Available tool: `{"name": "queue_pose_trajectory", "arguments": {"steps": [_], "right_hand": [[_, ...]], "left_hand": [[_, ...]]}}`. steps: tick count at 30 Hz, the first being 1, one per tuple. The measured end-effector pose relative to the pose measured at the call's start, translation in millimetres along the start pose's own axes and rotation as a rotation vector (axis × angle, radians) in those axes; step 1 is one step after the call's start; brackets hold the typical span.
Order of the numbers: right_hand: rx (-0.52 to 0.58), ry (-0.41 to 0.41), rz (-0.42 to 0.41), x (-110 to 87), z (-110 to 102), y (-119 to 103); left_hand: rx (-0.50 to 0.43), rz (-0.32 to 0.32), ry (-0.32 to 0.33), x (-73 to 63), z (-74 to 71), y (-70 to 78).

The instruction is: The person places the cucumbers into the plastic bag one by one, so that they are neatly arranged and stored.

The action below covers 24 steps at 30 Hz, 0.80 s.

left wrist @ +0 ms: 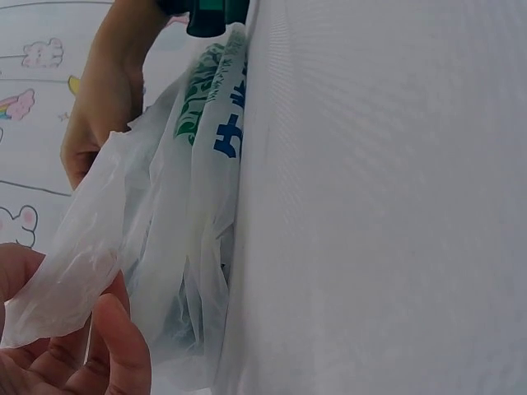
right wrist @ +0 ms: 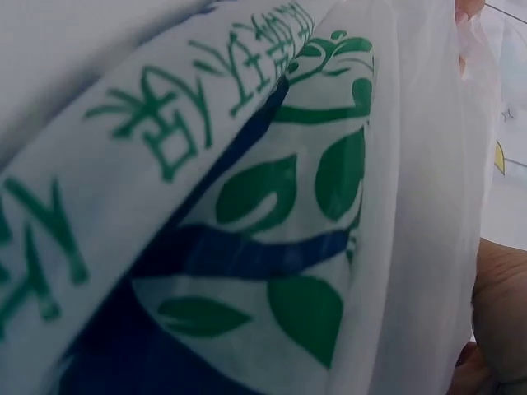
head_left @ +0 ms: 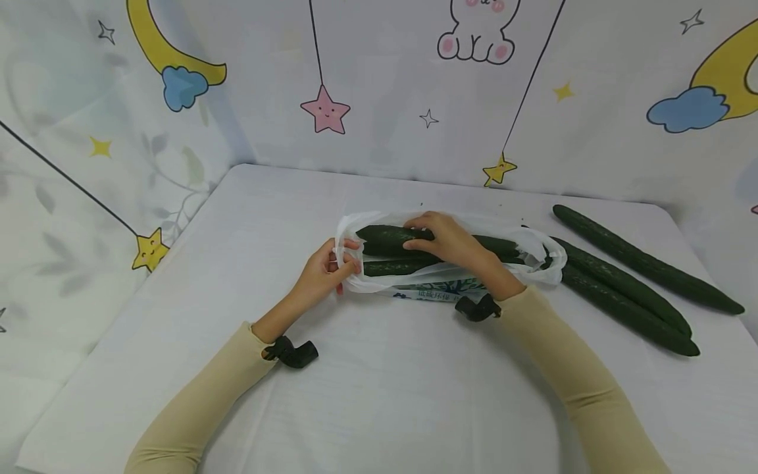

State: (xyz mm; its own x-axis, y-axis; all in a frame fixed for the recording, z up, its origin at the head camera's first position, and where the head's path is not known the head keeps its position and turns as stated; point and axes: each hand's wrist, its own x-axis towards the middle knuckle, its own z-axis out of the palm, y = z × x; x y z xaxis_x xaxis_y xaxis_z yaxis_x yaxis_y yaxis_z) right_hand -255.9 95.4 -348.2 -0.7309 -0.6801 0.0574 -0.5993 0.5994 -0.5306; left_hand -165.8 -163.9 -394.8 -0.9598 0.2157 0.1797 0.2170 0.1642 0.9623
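A white plastic bag [head_left: 379, 284] with green and blue print lies open on the table, with dark green cucumbers inside. My left hand [head_left: 320, 273] pinches the bag's left rim; in the left wrist view, its thumb and fingers [left wrist: 123, 346] hold the thin film. My right hand [head_left: 447, 240] reaches into the opening from above, thumb and fingers around the upper cucumber [head_left: 385, 237]. Another cucumber [head_left: 397, 266] lies in front of it in the bag. Printed plastic [right wrist: 305, 181] fills most of the right wrist view and hides the right fingers there.
To the right of the bag, two cucumbers [head_left: 622, 313] lie side by side, their near ends pointing right. A third cucumber [head_left: 645, 257] lies behind them at a similar slant. The white table [head_left: 379, 395] ends at a patterned backdrop [head_left: 379, 85].
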Motion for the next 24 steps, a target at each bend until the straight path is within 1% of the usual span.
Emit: {"name": "queue_pose_trajectory", "arguments": {"steps": [4,10,24], "right_hand": [[-0.007,-0.004,0.007,1.0,-1,4],[-0.02,-0.007,-0.004,2.5,-3,9],[-0.051,0.043,-0.009,6.0,-6,22]], "left_hand": [[0.002,-0.006,0.002,0.1,0.5,0.0],[0.003,-0.006,0.0,-0.2,0.0,0.4],[0.007,-0.006,0.002,-0.4,0.5,1.9]]}}
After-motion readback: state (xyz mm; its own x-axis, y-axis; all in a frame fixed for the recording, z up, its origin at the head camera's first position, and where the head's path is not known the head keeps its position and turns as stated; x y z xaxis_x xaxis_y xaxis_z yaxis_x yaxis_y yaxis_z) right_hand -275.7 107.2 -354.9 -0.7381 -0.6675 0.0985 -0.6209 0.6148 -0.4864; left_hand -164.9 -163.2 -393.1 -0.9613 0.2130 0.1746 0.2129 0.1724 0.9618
